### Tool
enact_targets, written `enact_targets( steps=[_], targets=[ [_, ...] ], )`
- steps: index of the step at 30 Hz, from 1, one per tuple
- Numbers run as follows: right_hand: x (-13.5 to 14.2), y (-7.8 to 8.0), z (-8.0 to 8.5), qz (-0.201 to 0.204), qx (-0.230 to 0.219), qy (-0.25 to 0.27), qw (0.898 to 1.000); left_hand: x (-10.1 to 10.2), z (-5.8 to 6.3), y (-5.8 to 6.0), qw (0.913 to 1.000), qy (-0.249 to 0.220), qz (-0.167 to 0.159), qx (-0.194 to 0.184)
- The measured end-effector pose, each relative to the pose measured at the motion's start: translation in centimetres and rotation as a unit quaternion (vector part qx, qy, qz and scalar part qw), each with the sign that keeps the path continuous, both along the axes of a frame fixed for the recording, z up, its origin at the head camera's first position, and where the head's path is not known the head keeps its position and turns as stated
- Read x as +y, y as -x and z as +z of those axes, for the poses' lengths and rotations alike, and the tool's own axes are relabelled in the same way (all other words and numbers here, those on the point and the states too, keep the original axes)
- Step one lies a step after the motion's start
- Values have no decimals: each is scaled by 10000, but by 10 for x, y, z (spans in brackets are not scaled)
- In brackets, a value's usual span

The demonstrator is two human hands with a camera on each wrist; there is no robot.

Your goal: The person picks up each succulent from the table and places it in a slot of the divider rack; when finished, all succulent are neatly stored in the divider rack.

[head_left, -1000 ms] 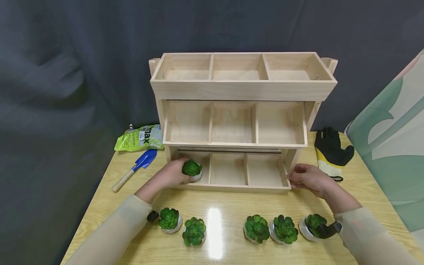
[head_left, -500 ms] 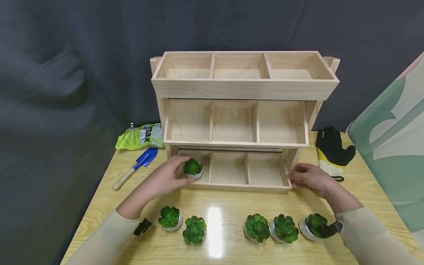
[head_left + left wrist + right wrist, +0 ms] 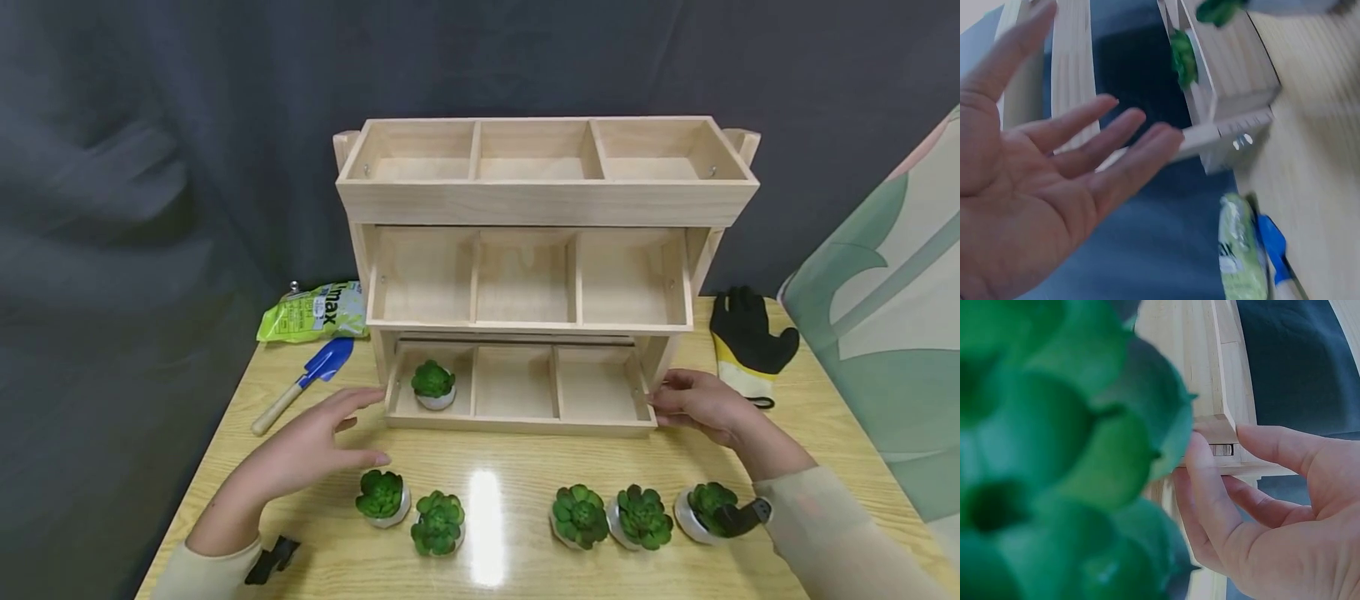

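Observation:
A three-tier wooden planter shelf (image 3: 547, 205) stands on the table, each tier split into three compartments. One small potted succulent (image 3: 432, 379) sits upright in the bottom tier's left compartment. My left hand (image 3: 307, 454) is off to the left of that tier, fingers and thumb spread and nothing in them; the left wrist view shows the bare palm (image 3: 1029, 194). With fingers and thumb, my right hand (image 3: 701, 408) grips the bottom tier's right front corner. In the right wrist view, large green leaves (image 3: 1066, 450) cover much of the left side, beside the gripping fingers (image 3: 1210, 487).
Two potted succulents (image 3: 438, 523) stand at the front left and three more (image 3: 580, 517) at the front right, the last near my right wrist. A blue trowel (image 3: 330, 360) and a green bag (image 3: 315, 313) lie left of the shelf, a black work glove (image 3: 750, 333) right.
My left hand has let go of the succulent in the bottom left compartment and drawn back left and toward me, opening out. My right hand keeps its place at the corner.

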State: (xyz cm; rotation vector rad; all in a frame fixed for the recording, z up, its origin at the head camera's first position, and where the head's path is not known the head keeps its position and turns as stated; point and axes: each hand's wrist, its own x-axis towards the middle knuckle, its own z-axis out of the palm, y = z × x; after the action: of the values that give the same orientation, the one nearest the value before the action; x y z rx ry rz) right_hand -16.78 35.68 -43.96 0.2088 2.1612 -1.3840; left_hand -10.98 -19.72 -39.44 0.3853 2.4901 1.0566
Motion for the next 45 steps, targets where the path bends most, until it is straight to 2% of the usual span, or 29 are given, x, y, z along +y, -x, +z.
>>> enact_targets(
  steps=[4,10,15,19,26,39,45],
  targets=[
    [0,-1,1,-29,-2,35,10000,-15,-6,-5,9992,-256,-171,-269],
    [0,-1,0,-57,-13,75,10000,-28,-21,-14,9953,-525,-694,-418],
    [0,-1,-1,-78,-11,99,9999,-32,-32,-18,9948,-293,-928,-285],
    [1,-1,-2,-70,-23,98,9999,-32,-42,-22,9948,-24,-1003,-175],
    [2,0,-2,-102,-35,125,9999,-27,-53,-27,9943,21,-1060,-71],
    [2,0,-3,-104,-93,125,9998,-22,-67,-27,9935,-364,-983,-437],
    [2,-2,-1,-118,-65,142,9998,-22,-74,-26,9925,-369,-1136,-253]
  ],
)
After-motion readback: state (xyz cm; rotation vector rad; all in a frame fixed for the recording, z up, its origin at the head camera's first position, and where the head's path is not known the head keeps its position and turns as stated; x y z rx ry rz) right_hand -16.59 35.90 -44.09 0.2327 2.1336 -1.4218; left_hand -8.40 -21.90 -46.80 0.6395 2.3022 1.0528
